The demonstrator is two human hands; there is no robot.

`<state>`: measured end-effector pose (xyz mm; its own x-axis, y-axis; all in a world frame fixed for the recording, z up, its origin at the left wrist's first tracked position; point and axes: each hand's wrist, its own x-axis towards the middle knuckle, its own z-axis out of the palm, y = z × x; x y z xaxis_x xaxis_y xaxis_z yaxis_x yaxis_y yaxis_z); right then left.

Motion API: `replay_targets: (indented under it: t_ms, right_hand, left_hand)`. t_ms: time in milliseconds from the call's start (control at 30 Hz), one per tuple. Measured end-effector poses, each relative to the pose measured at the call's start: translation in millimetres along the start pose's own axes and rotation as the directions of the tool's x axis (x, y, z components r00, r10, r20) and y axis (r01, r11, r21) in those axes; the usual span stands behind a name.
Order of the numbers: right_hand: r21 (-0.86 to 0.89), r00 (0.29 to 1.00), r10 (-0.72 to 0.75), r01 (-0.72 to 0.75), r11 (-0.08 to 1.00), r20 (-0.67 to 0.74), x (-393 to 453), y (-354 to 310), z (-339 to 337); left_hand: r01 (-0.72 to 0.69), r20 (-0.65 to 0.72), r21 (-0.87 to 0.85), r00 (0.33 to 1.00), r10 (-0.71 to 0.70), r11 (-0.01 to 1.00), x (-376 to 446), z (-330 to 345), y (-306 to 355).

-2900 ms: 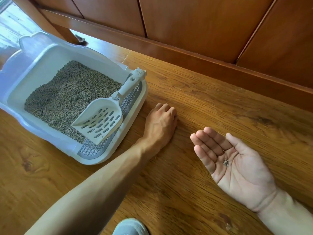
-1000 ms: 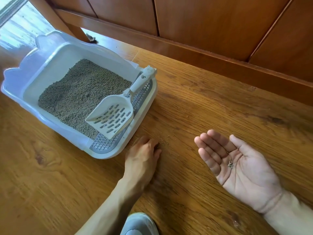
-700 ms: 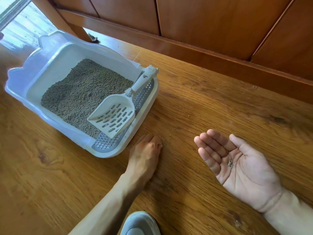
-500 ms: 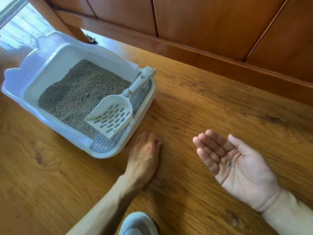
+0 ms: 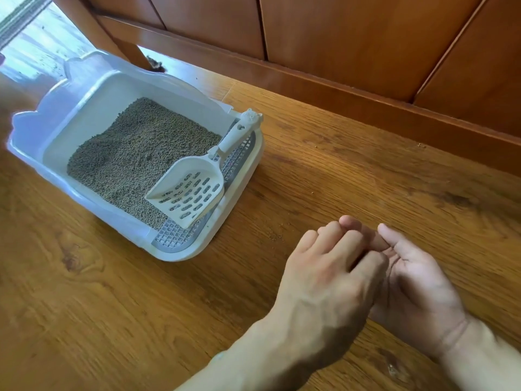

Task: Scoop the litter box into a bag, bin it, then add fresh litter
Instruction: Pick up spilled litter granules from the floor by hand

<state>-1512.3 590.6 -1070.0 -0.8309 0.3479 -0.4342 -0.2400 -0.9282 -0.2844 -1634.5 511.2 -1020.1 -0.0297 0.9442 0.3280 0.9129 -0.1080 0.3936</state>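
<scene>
Litter box (image 5: 56,128): white, on wood floor (image 5: 112,306), left of frame; long axis runs far-left to near-right. No writing readable.
Litter (image 5: 135,162): grey pellets, fills pan.
Scoop (image 5: 191,190): slotted, white; blade on litter, handle w/ cat-head end up-right on grey grate (image 5: 174,238).
Left hand (image 5: 324,283): grip pinched, fingertips into right palm; contents hidden.
Right hand (image 5: 417,292): palm up, cupped, grip loose; can't tell what it holds.
Floor crumbs (image 5: 275,237): near hands.
</scene>
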Motion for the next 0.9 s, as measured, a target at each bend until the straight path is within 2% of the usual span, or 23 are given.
replay_targets:
  t_ms: [67,133,233,300,433,600,700,900]
  right_hand:
    - [0.021,1.0,-0.009,0.008,1.0,0.028,2.1,0.2,-1.9]
    - [0.045,1.0,0.003,-0.004,0.999,0.02,4.2,-0.7,-2.9]
    - [0.094,0.999,0.008,-0.012,0.996,0.042,7.5,-1.4,-1.0]
    - [0.094,0.999,-0.004,-0.001,0.996,0.051,8.3,-2.0,0.5]
    - [0.115,0.996,0.002,-0.012,0.993,0.09,9.1,-1.2,0.2]
    - [0.151,0.991,0.001,-0.022,0.988,0.132,8.4,-1.2,0.2]
    - [0.139,0.994,-0.006,-0.009,0.99,0.112,8.5,-0.5,-1.1]
    - [0.154,0.992,0.003,-0.023,0.988,0.126,8.3,0.3,-1.9]
  left_hand:
    - [0.008,-0.088,-0.148,0.996,-0.021,0.989,-3.0,-3.3,-0.1]
    - [0.065,-0.165,-0.323,0.979,-0.124,0.944,-7.1,-7.0,-7.3]
    - [0.22,-0.199,-0.379,0.929,-0.311,0.899,-16.0,-12.2,-27.0]
    - [0.314,-0.166,-0.34,0.908,-0.385,0.886,-26.6,-10.4,-44.7]
    - [0.454,0.031,-0.116,0.891,-0.454,0.883,-55.7,6.4,-84.4]
    - [0.605,0.062,-0.012,0.795,-0.604,0.796,-70.8,19.3,-110.4]
    - [0.637,0.094,0.011,0.766,-0.635,0.77,-69.6,24.5,-113.6]
    - [0.599,0.098,0.082,0.791,-0.604,0.797,-67.3,30.3,-116.7]
